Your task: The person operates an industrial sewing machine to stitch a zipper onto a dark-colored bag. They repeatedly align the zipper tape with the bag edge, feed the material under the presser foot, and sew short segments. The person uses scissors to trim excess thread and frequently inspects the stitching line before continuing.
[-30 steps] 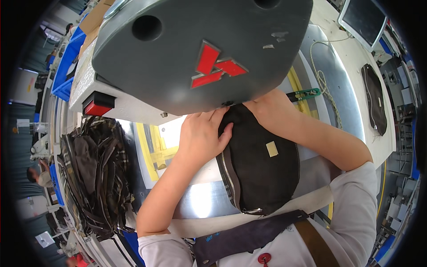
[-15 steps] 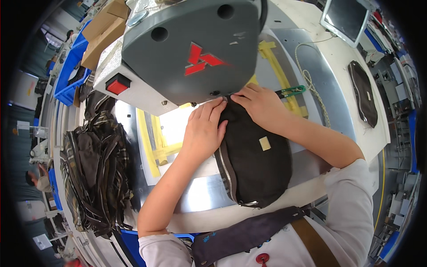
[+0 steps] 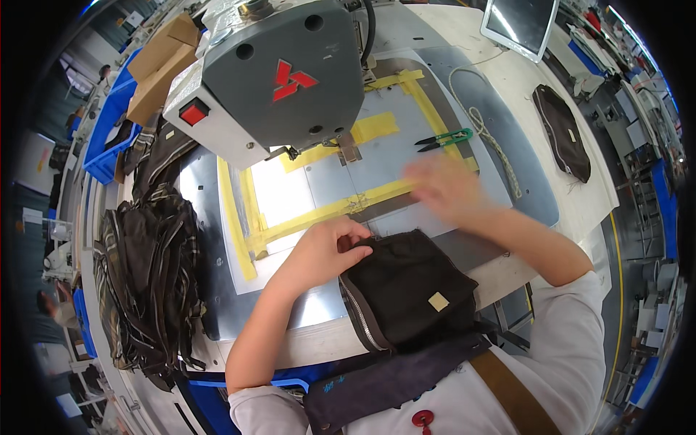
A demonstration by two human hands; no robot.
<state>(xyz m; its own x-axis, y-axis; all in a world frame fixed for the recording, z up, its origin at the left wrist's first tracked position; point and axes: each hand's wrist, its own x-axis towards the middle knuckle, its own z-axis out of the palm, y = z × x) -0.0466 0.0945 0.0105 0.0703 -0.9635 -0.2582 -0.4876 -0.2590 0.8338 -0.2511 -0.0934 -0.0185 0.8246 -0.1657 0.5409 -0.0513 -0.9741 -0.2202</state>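
Observation:
A black fabric pouch piece [image 3: 406,283] with a metal zipper along its left side and a small cream tag lies at the table's front edge, its near part hanging against my body. My left hand [image 3: 328,250] has thumb and fingers closed on its far left corner. Off the pouch, my right hand [image 3: 451,190] is over the taped plate, its fingers smeared by motion. Just beyond it lie green-handled thread snips [image 3: 446,139], blades pointing left. The sewing machine head [image 3: 286,80], grey with a red switch on its side, stands beyond my hands.
A heap of dark zippered pieces [image 3: 148,283] is piled at left. Behind it are a blue bin [image 3: 109,148] and a cardboard box [image 3: 163,65]. Another black pouch [image 3: 562,134], a cord [image 3: 496,152] and a screen [image 3: 520,25] are at right. Yellow tape [image 3: 304,226] frames the plate.
The pouch has come from under the machine head toward me, my left hand still on its corner. My right hand has left the pouch and moved right, near the snips.

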